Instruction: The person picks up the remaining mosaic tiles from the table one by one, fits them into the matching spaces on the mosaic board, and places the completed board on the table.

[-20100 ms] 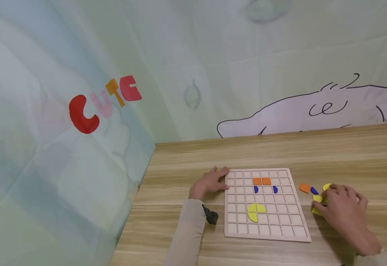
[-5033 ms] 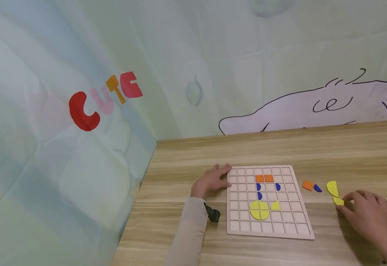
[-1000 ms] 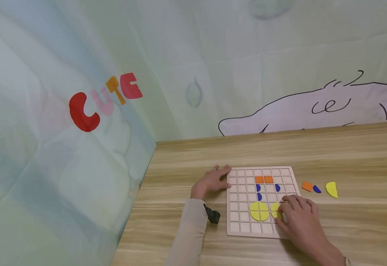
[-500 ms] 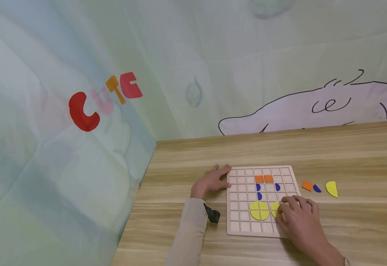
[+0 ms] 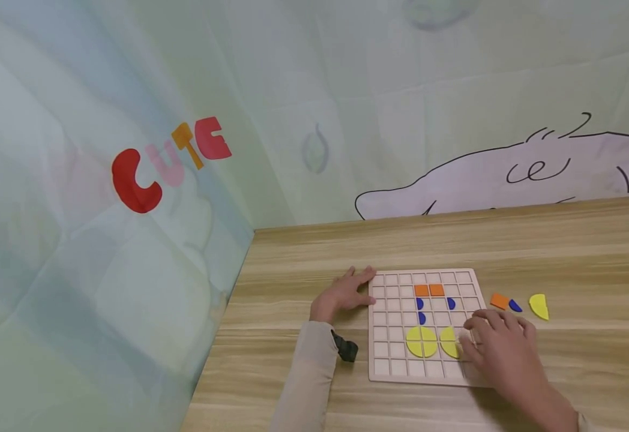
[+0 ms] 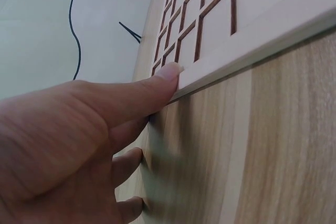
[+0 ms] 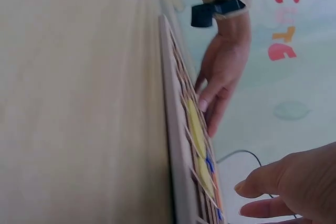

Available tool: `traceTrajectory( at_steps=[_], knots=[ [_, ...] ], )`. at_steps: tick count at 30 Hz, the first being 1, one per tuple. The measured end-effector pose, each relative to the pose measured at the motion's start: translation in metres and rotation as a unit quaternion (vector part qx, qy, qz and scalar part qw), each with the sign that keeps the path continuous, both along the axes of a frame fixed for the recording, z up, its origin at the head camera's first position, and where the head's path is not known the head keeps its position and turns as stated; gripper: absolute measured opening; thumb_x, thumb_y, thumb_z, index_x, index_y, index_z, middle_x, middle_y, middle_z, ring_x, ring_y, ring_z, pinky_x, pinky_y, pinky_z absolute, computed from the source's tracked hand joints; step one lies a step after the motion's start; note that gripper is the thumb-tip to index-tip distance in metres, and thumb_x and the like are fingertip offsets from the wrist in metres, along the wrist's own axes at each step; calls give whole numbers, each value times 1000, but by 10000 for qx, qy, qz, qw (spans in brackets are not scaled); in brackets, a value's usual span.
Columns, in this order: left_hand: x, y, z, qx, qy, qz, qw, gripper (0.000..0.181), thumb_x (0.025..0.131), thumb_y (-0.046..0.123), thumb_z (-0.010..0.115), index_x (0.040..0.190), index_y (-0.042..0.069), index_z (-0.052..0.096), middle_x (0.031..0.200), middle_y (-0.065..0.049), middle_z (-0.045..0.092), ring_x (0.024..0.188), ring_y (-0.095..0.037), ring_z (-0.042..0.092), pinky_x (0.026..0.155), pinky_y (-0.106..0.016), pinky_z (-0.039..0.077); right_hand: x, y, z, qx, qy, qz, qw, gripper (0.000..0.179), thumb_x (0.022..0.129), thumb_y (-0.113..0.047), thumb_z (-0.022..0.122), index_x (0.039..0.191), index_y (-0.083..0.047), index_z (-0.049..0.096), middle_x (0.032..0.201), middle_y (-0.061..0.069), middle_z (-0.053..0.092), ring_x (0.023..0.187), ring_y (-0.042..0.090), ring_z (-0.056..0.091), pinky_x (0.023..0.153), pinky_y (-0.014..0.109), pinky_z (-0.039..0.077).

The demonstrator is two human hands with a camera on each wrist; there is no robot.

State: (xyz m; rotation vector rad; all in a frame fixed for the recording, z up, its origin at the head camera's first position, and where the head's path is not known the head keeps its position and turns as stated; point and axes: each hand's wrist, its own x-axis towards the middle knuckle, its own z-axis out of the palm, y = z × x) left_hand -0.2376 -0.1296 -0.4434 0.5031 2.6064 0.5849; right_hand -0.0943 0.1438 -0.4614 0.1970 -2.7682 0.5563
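A pale wooden grid board (image 5: 392,367) lies on the table. My left hand (image 5: 341,297) rests at its left side; in the left wrist view the thumb (image 6: 169,72) touches the board's rim, with the other fingers spread beside it. Over the board's right part hovers my right hand (image 5: 506,354), fingers loosely bent and nothing seen between them. Just left of its fingertips lie yellow quarter-round pieces (image 5: 448,334). Further left, several yellow quarters form a disc (image 5: 414,348). Two orange squares (image 5: 421,290) and three blue half-round pieces (image 5: 422,318) fill cells higher up.
Right of the board, a loose orange square (image 5: 500,301), a blue half-round piece (image 5: 515,306) and a yellow rounded piece (image 5: 539,308) lie on the wooden table (image 5: 303,252). A printed cloth backdrop (image 5: 293,90) rises behind and to the left.
My right hand has let go of a yellow quarter and moved slightly right. Since 20 seconds ago, the disc was completed, and one blue and two yellow pieces joined the board. My left hand stays.
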Motion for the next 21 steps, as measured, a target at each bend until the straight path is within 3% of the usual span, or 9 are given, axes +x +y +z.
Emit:
traceTrajectory(
  at_steps=[6,14,21],
  knots=[
    [0,0,0,-3,-18,4,10000,68,93,32,61,152,24,27,159,10,20,149,-23,7,121,-47,8,-9,27,6,-193,265,-327,9989,23,77,-22,73,92,-7,65,110,20,61,106,46,46,86,62,28],
    [0,0,0,2,-6,9,10000,69,93,33,61,152,23,27,159,10,20,149,-24,7,121,-47,9,-21,65,4,-285,-345,-824,9956,23,83,-21,67,96,-2,65,118,31,53,110,54,36,84,68,22],
    [0,-1,0,16,-34,8,10000,69,93,33,61,152,24,26,159,10,19,150,-23,7,121,-47,8,-29,89,-2,-4,-1050,-1402,9845,41,82,-23,66,103,11,57,119,40,43,111,60,28,90,72,18]
  ],
)
